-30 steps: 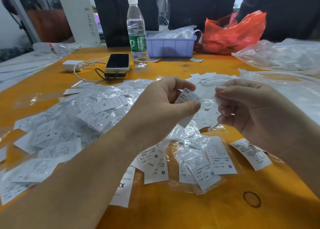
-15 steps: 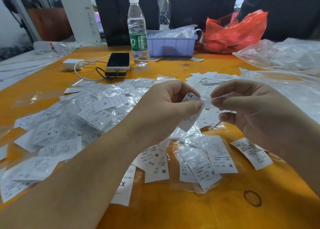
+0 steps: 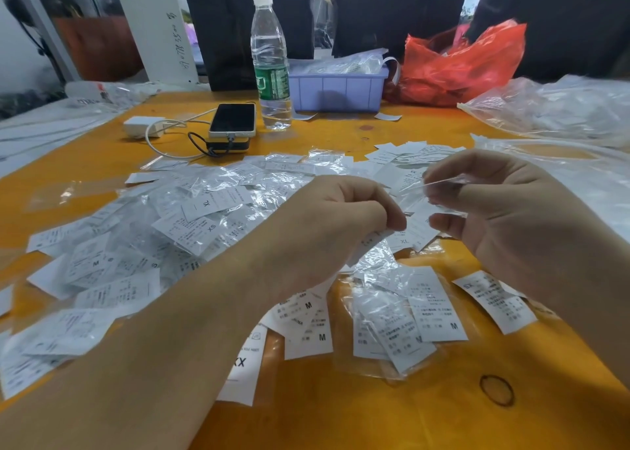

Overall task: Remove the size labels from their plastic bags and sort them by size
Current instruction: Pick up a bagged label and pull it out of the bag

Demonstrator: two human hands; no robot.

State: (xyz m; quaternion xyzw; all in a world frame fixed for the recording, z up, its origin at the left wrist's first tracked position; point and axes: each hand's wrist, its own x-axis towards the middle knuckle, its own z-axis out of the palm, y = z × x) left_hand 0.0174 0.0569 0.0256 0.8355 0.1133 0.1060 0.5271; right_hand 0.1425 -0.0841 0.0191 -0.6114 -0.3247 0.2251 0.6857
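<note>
A: What's nearest?
B: Loose M labels [image 3: 438,308] on the orange table [image 3: 341,415].
A: And the hands?
B: The left hand [image 3: 335,224] pinches a white label [image 3: 370,240]; the right hand [image 3: 504,211] pinches its clear bag [image 3: 439,185]. Beyond lie bagged labels [image 3: 191,217], then a water bottle [image 3: 271,64].

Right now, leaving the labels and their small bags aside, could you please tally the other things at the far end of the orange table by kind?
Clear plastic water bottle: 1
Black-screened phone: 1
White charger block: 1
Lilac plastic bin: 1
Red plastic bag: 1
Total: 5
</note>
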